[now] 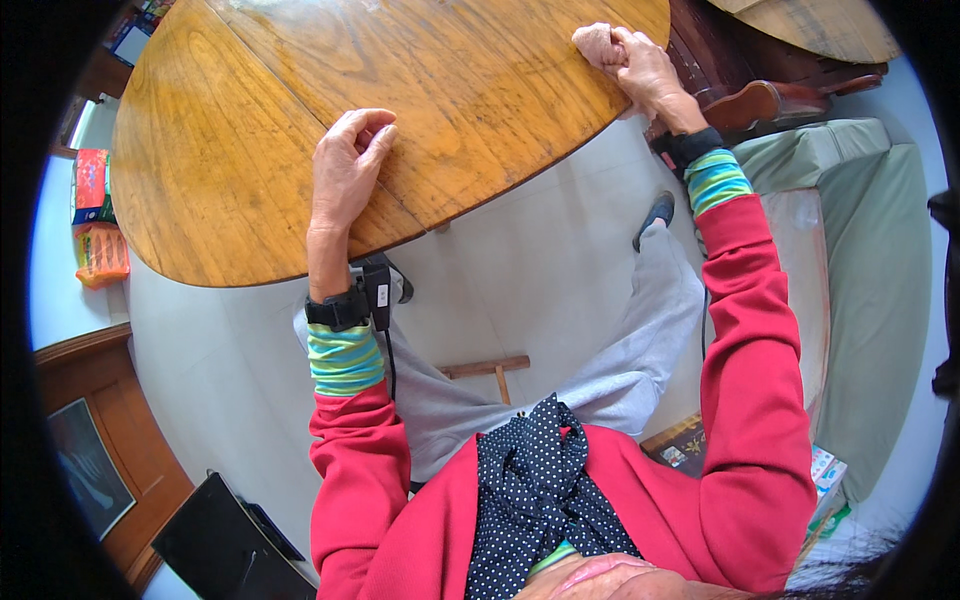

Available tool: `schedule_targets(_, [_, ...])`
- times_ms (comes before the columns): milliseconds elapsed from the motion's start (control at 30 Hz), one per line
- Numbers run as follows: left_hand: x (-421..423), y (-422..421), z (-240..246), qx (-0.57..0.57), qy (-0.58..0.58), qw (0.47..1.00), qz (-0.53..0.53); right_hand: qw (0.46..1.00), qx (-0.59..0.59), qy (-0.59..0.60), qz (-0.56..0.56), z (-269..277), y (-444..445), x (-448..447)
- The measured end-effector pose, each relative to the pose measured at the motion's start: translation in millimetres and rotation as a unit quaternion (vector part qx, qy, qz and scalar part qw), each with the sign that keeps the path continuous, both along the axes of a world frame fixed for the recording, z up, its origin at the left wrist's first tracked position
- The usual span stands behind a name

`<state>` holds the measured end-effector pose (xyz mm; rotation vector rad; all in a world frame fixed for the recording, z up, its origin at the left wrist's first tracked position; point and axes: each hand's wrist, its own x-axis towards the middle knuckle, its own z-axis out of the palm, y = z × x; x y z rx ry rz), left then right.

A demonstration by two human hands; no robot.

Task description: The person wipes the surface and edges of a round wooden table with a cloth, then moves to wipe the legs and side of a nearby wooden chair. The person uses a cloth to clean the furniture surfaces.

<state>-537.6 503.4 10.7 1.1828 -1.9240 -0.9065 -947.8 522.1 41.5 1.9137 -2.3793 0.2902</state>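
Note:
A crumpled pale pink cloth is bunched under my right hand, whose fingers grip it near the right edge of the wooden table. My left hand rests on or just over the near edge of the tabletop. Its fingers curl inward with the thumb close to the index finger, and I see nothing held in it. A narrow seam crosses the tabletop by that hand. Black straps with small devices circle both wrists, and a cable hangs from the left one.
A dark red wooden seat adjoins the table at the right, beside a green-covered cushion. Packaged goods lie at the far left. A black flat panel stands lower left. My legs are under the table's near edge.

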Motion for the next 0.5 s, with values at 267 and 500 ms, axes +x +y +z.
schedule_targets(267, [-1.0, 1.5, 1.2, -0.016, -0.008, 1.000, 0.003, 0.994, 0.036, -0.089, 0.045, 2.5, 2.1, -10.0])
schedule_targets(500, [0.3, 1.2, 0.5, -0.023, -0.008, 1.000, 0.001, 0.935, -0.078, -0.345, 0.001, -22.0, -6.7, -37.7])
